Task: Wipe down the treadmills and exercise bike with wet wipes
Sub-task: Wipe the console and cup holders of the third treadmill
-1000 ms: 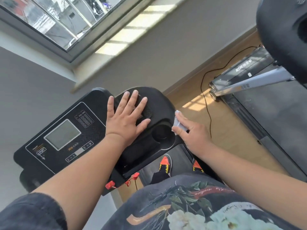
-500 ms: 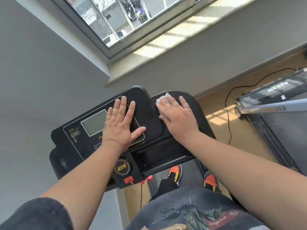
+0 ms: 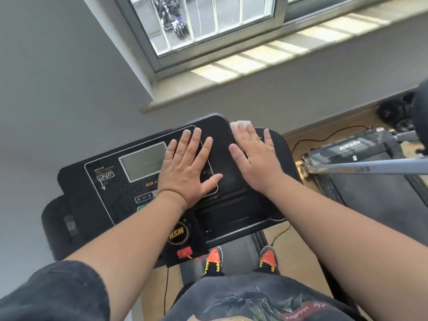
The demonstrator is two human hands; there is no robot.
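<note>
grey wall, sunlit window sill (image 3: 231, 72) behind treadmill console (image 3: 111, 181). left hand (image 3: 187, 170) flat, fingers straight, bracing on console. right hand (image 3: 257, 163) flat, pressing wet wipe (image 3: 242, 123) on console's far right top. wipe soft, limp, light, likely slippery; best pinned under fingertips.

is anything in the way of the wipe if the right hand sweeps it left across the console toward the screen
Yes. The left hand lies flat on the console, between the wet wipe under the right hand and the display screen, and partly covers the screen's right edge. It would have to lift first.
</note>
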